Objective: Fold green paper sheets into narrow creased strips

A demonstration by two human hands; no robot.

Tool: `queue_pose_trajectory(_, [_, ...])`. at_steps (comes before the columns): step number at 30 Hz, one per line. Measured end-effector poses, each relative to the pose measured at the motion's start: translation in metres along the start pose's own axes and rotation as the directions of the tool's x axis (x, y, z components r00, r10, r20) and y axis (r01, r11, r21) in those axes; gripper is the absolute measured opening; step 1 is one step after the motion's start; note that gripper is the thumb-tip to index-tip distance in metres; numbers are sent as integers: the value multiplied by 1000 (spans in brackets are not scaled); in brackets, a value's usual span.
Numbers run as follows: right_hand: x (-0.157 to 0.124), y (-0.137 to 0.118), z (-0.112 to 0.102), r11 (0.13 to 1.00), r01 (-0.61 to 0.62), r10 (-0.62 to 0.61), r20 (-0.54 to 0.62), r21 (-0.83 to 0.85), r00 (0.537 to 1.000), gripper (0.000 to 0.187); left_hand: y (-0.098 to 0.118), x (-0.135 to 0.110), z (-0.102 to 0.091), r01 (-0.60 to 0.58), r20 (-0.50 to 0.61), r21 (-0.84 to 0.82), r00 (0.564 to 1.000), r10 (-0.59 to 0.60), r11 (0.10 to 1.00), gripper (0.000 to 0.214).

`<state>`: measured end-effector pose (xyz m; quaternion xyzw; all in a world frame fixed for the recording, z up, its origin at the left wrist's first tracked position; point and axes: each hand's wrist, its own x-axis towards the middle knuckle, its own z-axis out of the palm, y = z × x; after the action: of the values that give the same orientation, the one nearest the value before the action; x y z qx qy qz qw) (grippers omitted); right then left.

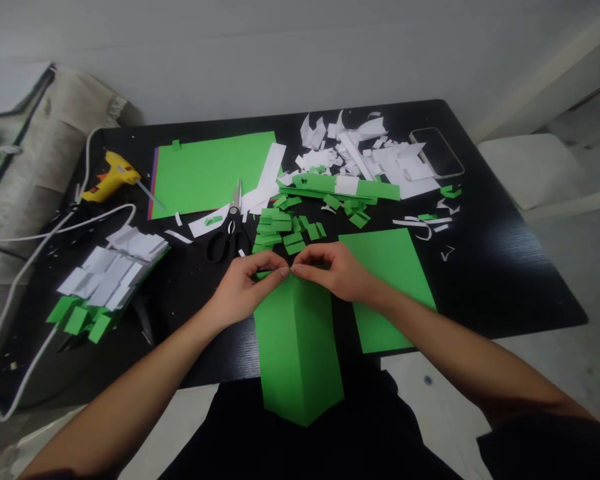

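A sheet of green paper (296, 347) with a crease down its middle hangs over the table's front edge toward my lap. My left hand (247, 285) pinches its top edge near the crease. Right beside it, fingertips almost touching, my right hand (333, 270) pinches the same edge. Small folded green paper pieces (275, 225) lie just beyond my fingers. To the right, partly under my right forearm, a flat green sheet (390, 287) rests on the table. Black-handled scissors (234, 220) lie beyond my left hand, blades pointing away.
On the black table (505, 267) are a yellow glue gun (113, 177) with a white cord, a stack of coloured sheets (205, 173), white paper scraps (350, 150), a folded green strip (340, 187) and a phone (437, 153). A white-and-green folded-paper piece (113, 273) sits at left.
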<state>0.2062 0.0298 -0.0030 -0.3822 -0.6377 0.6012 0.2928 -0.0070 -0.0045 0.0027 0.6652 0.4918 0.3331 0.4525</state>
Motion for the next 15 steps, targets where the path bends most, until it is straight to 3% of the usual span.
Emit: queue_pose_trajectory(15, [0,-1,-1,997,-18,9,-129,-72,992,19,0,2,-2,57,-128,54,991,-50,997,20])
